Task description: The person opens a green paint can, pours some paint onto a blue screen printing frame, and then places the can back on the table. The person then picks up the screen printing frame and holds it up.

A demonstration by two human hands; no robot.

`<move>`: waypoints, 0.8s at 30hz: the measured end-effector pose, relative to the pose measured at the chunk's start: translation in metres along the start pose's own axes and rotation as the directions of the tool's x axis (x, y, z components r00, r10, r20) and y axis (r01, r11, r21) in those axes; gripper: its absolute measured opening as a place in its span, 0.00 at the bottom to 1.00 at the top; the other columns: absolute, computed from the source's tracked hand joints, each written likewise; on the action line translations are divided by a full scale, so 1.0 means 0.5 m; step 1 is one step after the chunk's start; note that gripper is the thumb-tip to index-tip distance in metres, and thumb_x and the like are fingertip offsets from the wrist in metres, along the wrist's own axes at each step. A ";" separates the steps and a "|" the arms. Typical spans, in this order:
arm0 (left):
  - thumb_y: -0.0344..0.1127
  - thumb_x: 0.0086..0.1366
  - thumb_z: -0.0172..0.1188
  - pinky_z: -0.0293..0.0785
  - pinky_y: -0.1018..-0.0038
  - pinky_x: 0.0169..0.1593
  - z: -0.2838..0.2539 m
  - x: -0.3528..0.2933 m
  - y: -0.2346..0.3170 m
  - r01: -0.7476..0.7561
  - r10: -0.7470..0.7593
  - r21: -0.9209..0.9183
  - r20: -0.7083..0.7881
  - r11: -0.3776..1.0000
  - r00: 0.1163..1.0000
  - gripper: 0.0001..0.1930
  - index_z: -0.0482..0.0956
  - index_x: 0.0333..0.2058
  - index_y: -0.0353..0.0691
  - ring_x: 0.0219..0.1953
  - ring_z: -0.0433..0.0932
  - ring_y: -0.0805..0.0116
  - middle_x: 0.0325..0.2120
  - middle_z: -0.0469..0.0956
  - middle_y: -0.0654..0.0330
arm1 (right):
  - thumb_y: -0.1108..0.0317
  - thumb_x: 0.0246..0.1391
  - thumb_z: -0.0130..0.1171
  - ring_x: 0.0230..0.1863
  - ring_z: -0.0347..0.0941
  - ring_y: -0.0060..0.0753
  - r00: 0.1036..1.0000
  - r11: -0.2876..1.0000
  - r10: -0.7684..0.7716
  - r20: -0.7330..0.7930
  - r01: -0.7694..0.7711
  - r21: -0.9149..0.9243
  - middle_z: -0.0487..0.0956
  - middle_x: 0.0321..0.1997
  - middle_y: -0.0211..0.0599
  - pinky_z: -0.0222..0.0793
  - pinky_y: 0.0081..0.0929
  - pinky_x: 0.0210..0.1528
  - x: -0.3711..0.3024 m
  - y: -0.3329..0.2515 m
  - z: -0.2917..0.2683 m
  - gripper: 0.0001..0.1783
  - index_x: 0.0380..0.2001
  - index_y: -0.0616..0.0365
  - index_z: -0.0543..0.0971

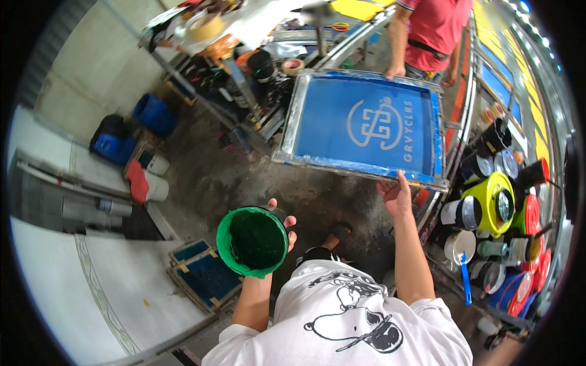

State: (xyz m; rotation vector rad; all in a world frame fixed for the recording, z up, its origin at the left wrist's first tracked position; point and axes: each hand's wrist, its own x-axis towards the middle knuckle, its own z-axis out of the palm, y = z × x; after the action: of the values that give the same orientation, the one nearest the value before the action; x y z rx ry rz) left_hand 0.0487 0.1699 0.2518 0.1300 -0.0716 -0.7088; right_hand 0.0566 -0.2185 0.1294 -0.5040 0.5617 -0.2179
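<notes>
My left hand (pixel 290 227) is wrapped round a tub (pixel 224 245) smeared with green, its open mouth toward me and dark green ink inside. Fingers show at the tub's far right side; the palm is hidden behind it. My right hand (pixel 395 196) grips the near edge of a screen printing frame (pixel 329 122), near its right corner. Blue mesh with a pale round emblem and lettering fills the frame, and silvery tape covers much of its border. At the far edge, a co-worker's hand (pixel 395 71) also touches the frame.
A co-worker in a red shirt (pixel 434 30) stands beyond the frame. Ink tubs and a yellow-green bucket (pixel 495 204) crowd the right side. A cluttered rack (pixel 244 79) stands far left, with blue barrels (pixel 154 114) by the wall. Smaller screens (pixel 204 274) lie low at the left.
</notes>
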 end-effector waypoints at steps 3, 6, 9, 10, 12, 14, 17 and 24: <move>0.62 0.67 0.54 0.78 0.64 0.39 -0.014 -0.091 -0.022 -0.136 0.135 -0.028 -0.035 0.990 0.990 0.35 0.61 0.69 0.56 0.42 0.78 0.39 0.56 0.69 0.33 | 0.65 0.61 0.62 0.47 0.79 0.39 0.994 0.994 -0.033 0.102 0.043 -0.099 0.82 0.45 0.34 0.74 0.50 0.59 -0.081 -0.014 0.051 0.10 0.44 0.53 0.77; 0.59 0.69 0.51 0.79 0.61 0.41 -0.014 -0.168 -0.040 -0.187 0.184 -0.034 -0.080 0.982 0.980 0.37 0.58 0.69 0.45 0.47 0.78 0.39 0.58 0.68 0.37 | 0.67 0.62 0.60 0.48 0.80 0.39 0.982 0.991 -0.108 0.152 0.119 -0.063 0.82 0.45 0.34 0.76 0.48 0.58 -0.160 -0.014 0.070 0.06 0.41 0.54 0.79; 0.53 0.70 0.54 0.81 0.58 0.48 -0.027 -0.247 -0.053 -0.209 0.202 -0.053 -0.112 0.976 0.973 0.37 0.57 0.68 0.34 0.52 0.77 0.38 0.64 0.63 0.40 | 0.68 0.62 0.59 0.48 0.80 0.36 0.983 0.992 -0.095 0.154 0.107 -0.072 0.82 0.45 0.34 0.80 0.44 0.53 -0.266 0.004 0.067 0.08 0.43 0.56 0.79; 0.52 0.70 0.54 0.82 0.57 0.49 -0.026 -0.267 -0.062 -0.222 0.209 -0.092 -0.137 0.971 0.968 0.36 0.59 0.67 0.33 0.53 0.77 0.37 0.65 0.62 0.39 | 0.68 0.62 0.59 0.48 0.80 0.36 0.979 0.989 -0.104 0.173 0.121 -0.089 0.82 0.46 0.34 0.80 0.42 0.53 -0.309 0.016 0.071 0.08 0.44 0.56 0.79; 0.46 0.70 0.56 0.82 0.53 0.53 -0.015 -0.299 -0.072 -0.231 0.215 -0.177 -0.107 0.957 0.971 0.33 0.60 0.66 0.32 0.58 0.72 0.32 0.72 0.47 0.43 | 0.67 0.62 0.59 0.50 0.79 0.35 0.974 0.989 -0.079 0.214 0.103 -0.102 0.81 0.49 0.34 0.80 0.41 0.53 -0.402 0.061 0.077 0.12 0.48 0.56 0.77; 0.47 0.68 0.59 0.81 0.55 0.53 -0.019 -0.323 -0.071 -0.225 0.214 -0.155 -0.086 0.962 0.973 0.36 0.57 0.68 0.34 0.60 0.71 0.34 0.74 0.39 0.48 | 0.69 0.61 0.59 0.54 0.78 0.37 0.978 0.993 -0.030 0.209 0.053 -0.105 0.79 0.54 0.37 0.79 0.42 0.55 -0.473 0.114 0.087 0.21 0.57 0.55 0.72; 0.47 0.67 0.61 0.80 0.56 0.52 -0.015 -0.356 -0.050 -0.248 0.247 -0.171 -0.030 0.953 0.969 0.38 0.56 0.69 0.36 0.62 0.69 0.36 0.75 0.34 0.54 | 0.72 0.60 0.58 0.58 0.76 0.38 0.945 0.989 0.012 0.327 0.036 -0.141 0.77 0.58 0.36 0.78 0.42 0.58 -0.553 0.186 0.147 0.26 0.62 0.54 0.69; 0.52 0.69 0.57 0.82 0.55 0.50 -0.027 -0.468 0.124 -0.401 0.401 0.016 -0.017 0.916 0.916 0.29 0.69 0.63 0.45 0.60 0.70 0.36 0.67 0.61 0.53 | 0.77 0.58 0.60 0.63 0.71 0.41 0.843 0.980 0.124 0.523 -0.023 -0.196 0.71 0.63 0.41 0.73 0.46 0.63 -0.591 0.395 0.293 0.36 0.69 0.56 0.61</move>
State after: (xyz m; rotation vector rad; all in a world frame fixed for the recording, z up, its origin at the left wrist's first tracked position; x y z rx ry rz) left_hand -0.0871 0.3708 0.2422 0.1291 -0.0804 -0.2949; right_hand -0.0943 0.1064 0.2692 -0.6899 0.0499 0.0557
